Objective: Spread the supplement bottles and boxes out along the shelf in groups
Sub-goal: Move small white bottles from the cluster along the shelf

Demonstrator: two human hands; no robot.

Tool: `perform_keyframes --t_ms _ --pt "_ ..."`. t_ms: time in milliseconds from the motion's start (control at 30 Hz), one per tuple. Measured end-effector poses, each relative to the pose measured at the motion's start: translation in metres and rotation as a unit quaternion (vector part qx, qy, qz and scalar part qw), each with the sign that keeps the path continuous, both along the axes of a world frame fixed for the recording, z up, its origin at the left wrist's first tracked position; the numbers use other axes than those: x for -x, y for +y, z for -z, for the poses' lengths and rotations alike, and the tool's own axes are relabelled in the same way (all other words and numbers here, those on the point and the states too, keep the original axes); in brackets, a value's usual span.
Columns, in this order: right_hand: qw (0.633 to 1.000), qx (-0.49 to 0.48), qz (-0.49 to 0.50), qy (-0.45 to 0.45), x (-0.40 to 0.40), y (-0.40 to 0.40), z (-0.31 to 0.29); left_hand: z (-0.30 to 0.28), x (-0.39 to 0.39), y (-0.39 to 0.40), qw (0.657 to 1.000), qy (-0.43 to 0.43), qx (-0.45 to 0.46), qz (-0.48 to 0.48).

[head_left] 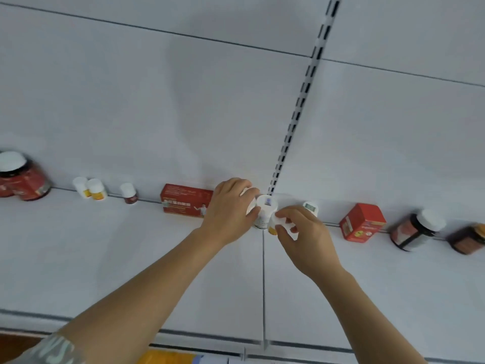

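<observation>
**Both hands on small white bottles at shelf centre**

White shelf (131, 258) with a white back panel; products sit in a line along the back edge. A slotted upright (296, 114) runs down the panel to the middle of the row.

Left hand (231, 211) curls round a small white bottle (248, 203), mostly hidden under the fingers. Right hand (301, 232) pinches a small white-capped bottle (275, 224) with an orange label between thumb and fingers. Between the 2 hands stands a white bottle with a blue mark on its cap (266, 208), upright, touching or just beside both held bottles; exact contact unclear. Another white-capped bottle (311, 207) stands just behind the right hand.

Left of the hands, in order: a long red box (183, 200) lying along the back edge, just beside the left hand; a small dark-red bottle with white cap (128, 193); 2 small yellow-label bottles (90, 189) touching each other; a large red-label jar with white lid (21, 177) at the frame edge.

Right of the hands: a red cube box (362, 222), then a dark jar with white lid (417, 229), then a dark jar with yellow lid (469, 239), blurred.

All containers closed; contents not visible. Groups sit well apart along the shelf.
</observation>
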State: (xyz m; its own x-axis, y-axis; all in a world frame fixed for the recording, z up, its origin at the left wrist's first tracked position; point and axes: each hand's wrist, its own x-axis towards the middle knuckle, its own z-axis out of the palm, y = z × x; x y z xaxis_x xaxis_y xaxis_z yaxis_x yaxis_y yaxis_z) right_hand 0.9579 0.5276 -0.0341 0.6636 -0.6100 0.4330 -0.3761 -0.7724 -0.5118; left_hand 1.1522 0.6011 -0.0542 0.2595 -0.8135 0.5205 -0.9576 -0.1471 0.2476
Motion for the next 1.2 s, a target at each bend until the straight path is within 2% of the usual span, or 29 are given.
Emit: perform_keyframes --t_ms 267,533,667,933,1200 --pt "0.991 0.023 -0.123 -0.042 -0.083 0.042 0.001 -0.009 -0.047 0.101 0.991 0.004 0.038 -0.125" --pt "0.976 0.038 -0.207 -0.05 -0.19 0.112 0.005 -0.007 -0.128 0.197 0.975 0.018 0.016 -0.221" --pt "0.978 0.041 -0.2 -0.042 -0.251 0.152 0.014 -0.002 -0.173 0.236 0.972 0.022 -0.001 -0.236" --pt "0.992 0.014 -0.127 0.002 -0.343 0.218 0.047 0.013 -0.252 0.292 0.976 0.052 -0.081 -0.195" --pt "0.994 0.033 -0.109 0.005 -0.395 0.245 0.065 0.025 -0.289 0.306 0.98 0.087 -0.081 -0.159"
